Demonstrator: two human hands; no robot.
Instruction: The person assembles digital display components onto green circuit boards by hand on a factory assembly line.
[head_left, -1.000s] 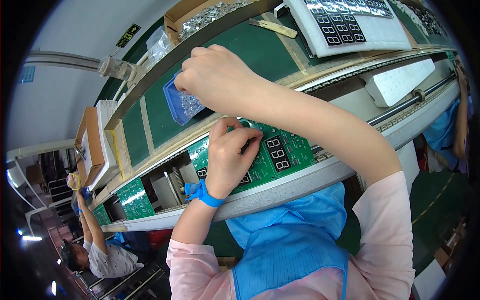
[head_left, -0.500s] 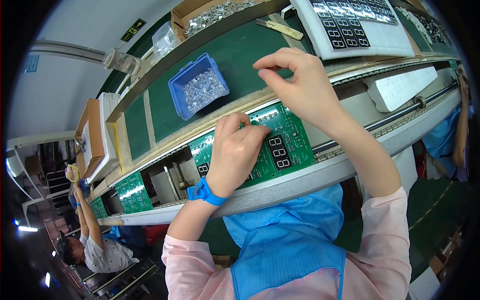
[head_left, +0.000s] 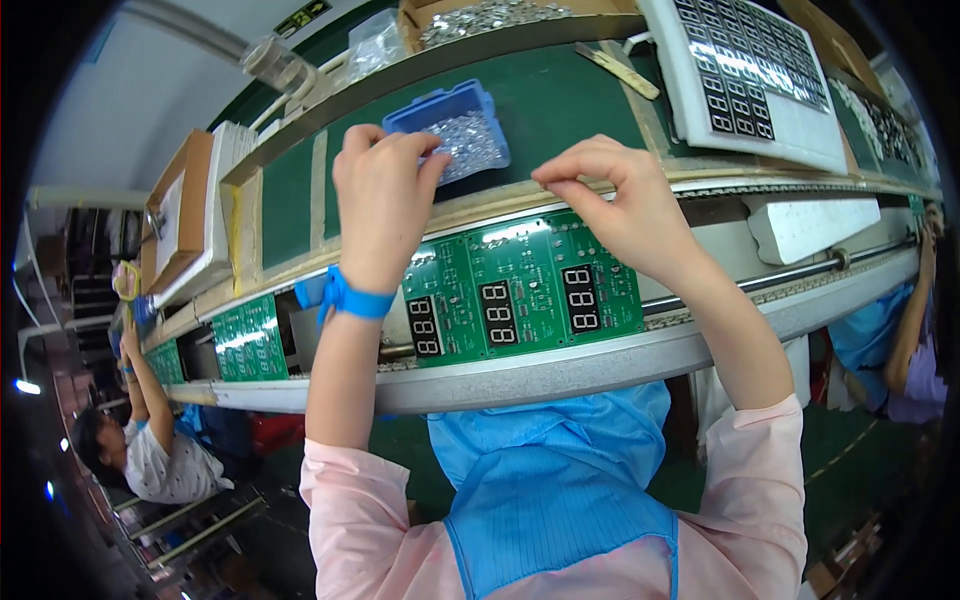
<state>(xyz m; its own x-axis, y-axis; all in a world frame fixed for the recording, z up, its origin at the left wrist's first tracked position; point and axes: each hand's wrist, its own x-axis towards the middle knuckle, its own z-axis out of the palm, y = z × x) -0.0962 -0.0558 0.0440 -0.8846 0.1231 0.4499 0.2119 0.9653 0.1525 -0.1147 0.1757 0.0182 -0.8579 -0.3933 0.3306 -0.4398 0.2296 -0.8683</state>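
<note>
My left hand (head_left: 383,195), with a blue band (head_left: 355,300) at the wrist, hangs over the near left side of a blue bin (head_left: 450,103). Its fingers are bent toward the thumb in a pinch. Small clear and silvery parts (head_left: 472,145) fill the bin's bottom. To the right, my right hand (head_left: 630,210) hovers above the far right corner of a green circuit board (head_left: 540,290), thumb and forefinger pinched close. Whatever either pinch holds is too small to make out. The board lies on the conveyor rails and carries black three-digit displays (head_left: 580,298) in a row.
More green boards (head_left: 250,340) sit further left on the conveyor (head_left: 560,372). White foam with black displays (head_left: 700,125) stands at the far right, beside a cutter-like tool (head_left: 618,70). A box of metal parts (head_left: 490,20) stands at the back. Other people work at both ends.
My left hand has lifted off the board and moved up and left to the bin, uncovering the board's displays. My right hand stays pinched above the board, a little lower in view.
</note>
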